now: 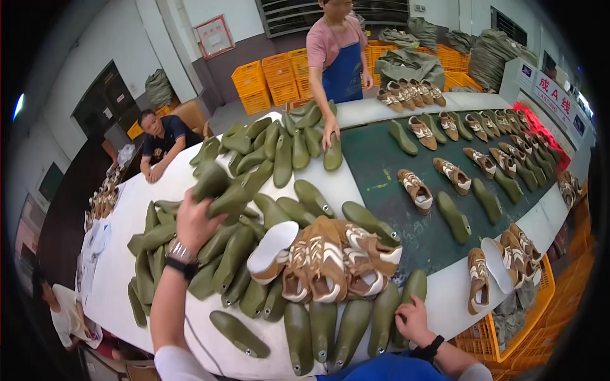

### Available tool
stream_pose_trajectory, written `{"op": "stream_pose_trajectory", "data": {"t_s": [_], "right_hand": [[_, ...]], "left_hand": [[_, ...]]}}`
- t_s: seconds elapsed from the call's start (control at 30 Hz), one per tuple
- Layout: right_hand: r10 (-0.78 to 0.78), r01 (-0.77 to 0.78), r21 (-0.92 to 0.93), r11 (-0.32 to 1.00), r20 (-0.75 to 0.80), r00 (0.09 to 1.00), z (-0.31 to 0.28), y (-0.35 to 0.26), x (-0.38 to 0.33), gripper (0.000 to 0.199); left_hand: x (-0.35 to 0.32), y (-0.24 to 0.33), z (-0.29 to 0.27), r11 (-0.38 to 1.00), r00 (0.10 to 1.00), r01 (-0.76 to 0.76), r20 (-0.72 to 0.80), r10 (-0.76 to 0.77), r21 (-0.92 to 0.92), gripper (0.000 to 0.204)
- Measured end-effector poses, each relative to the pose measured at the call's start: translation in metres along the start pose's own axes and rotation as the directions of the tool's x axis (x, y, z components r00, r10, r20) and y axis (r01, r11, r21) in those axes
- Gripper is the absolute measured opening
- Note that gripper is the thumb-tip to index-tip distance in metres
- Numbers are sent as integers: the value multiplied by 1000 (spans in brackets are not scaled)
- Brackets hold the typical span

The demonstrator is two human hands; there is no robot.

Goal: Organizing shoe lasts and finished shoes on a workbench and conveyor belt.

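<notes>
My left hand (196,222) is closed around the end of a green shoe last (211,180), raised over a heap of similar lasts on the white table (190,336). At the lower right my right hand (416,322) has its fingers curled over another green last (415,287), which stands at the end of a row along the near edge. Between my hands lies a cluster of brown suede sneakers (324,260) with white stripes. A white-lined shoe (270,254) leans at its left side. One loose last (239,334) lies near me.
A dark green conveyor belt (394,184) carries sneakers and lasts in rows to the right. Across the table a co-worker in a blue apron (341,73) touches a last (332,154). Another person (162,136) leans on the left edge. An orange crate (489,336) stands at lower right.
</notes>
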State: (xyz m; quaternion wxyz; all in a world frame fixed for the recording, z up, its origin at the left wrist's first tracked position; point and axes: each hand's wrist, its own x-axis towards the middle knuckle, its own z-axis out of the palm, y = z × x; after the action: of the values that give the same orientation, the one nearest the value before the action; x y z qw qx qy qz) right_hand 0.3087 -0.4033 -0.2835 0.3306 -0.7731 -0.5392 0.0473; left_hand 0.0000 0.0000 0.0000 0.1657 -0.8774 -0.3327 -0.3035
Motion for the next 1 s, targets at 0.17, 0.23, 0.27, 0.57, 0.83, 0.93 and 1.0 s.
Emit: {"op": "stream_pose_trajectory", "data": {"t_s": [0.17,0.23,0.27,0.57,0.83,0.93,1.0], "right_hand": [[46,-44,-40,998,62,997,-36,-12,-42,9],[81,-78,-45,996,60,995,-34,-11,-40,10],[75,-73,-33,997,66,995,-34,-13,-38,11],[109,-108,-14,994,66,992,-37,-18,-42,12],[96,-97,36,995,32,995,-36,-18,-42,8],[79,-80,56,995,31,996,-35,-17,-46,12],[64,-64,77,995,2,998,-36,-17,-48,20]], "left_hand": [[63,43,140,984,982,-164,102,156,70,38],[78,55,205,972,963,-185,224,150,146,36],[82,64,230,960,939,-198,319,128,199,32],[73,56,302,925,910,48,366,-196,377,18],[-56,64,141,993,223,-56,971,-91,106,111],[-126,61,129,962,373,249,906,-198,108,99],[-156,48,131,803,593,555,781,-197,-219,74]]}}
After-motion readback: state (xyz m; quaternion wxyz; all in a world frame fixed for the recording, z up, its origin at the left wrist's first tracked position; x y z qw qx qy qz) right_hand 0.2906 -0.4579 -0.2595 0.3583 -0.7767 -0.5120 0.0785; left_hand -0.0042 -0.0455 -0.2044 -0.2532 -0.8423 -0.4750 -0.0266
